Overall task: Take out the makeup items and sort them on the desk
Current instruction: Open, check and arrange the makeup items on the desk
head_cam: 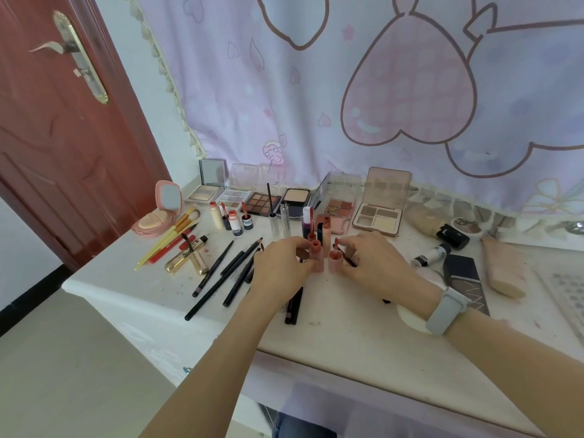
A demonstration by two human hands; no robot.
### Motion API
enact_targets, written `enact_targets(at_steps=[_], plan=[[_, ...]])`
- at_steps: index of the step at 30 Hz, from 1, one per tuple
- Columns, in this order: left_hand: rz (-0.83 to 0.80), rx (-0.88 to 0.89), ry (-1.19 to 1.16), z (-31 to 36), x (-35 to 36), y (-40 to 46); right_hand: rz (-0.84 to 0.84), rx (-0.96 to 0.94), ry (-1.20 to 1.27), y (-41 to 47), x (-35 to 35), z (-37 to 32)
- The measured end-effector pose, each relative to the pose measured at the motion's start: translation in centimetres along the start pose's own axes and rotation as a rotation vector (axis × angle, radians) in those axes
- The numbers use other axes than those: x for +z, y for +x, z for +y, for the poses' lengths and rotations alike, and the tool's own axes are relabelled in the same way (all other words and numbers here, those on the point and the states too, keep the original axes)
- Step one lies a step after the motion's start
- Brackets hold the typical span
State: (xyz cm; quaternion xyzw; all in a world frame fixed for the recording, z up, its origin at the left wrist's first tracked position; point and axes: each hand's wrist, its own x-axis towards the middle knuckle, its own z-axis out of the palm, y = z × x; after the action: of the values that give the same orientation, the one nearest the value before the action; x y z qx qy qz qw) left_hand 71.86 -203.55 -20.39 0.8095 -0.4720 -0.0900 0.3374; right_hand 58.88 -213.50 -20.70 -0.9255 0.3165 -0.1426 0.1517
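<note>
Two open pink lip-gloss tubes stand side by side mid-desk. My left hand [282,268] holds the left tube [317,256] with curled fingers. The right tube [335,259] is gripped by my right hand [376,263], which also pinches a dark applicator wand [349,260] beside it. Behind them stand more open lip tubes [325,230] and a purple bottle [306,221]. Open eyeshadow palettes [262,204] line the back of the white desk [347,336]. Black pencils [221,273] lie to the left.
A pink cushion compact [159,210], yellow brushes [172,237] and a gold mascara [183,262] lie at the left. Foundation tube [502,268], dark box [464,279] and small bottle [431,256] lie at the right. A red door [63,121] stands left; a printed curtain [379,90] hangs behind.
</note>
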Motion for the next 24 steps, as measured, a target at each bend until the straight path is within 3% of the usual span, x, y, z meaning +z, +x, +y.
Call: enact_targets(at_steps=[7,12,17,21,24], plan=[[0.128,-0.015,-0.035,-0.2,-0.4,-1.8,0.080,0.090,-0.185,-1.4,-0.6,1.9],[0.257,-0.034,-0.182,0.4,-0.7,-3.9,0.024,0.135,-0.203,-0.3,0.0,1.7],[0.282,-0.001,-0.200,0.6,-1.0,-5.1,0.071,0.146,-0.181,0.0,-0.1,1.6],[0.316,0.095,-0.182,0.7,-1.1,-5.8,0.247,0.142,-0.084,-0.9,-1.7,1.2],[0.320,0.194,-0.191,1.3,-1.0,-6.7,0.272,0.149,0.189,-2.8,-3.8,1.2]])
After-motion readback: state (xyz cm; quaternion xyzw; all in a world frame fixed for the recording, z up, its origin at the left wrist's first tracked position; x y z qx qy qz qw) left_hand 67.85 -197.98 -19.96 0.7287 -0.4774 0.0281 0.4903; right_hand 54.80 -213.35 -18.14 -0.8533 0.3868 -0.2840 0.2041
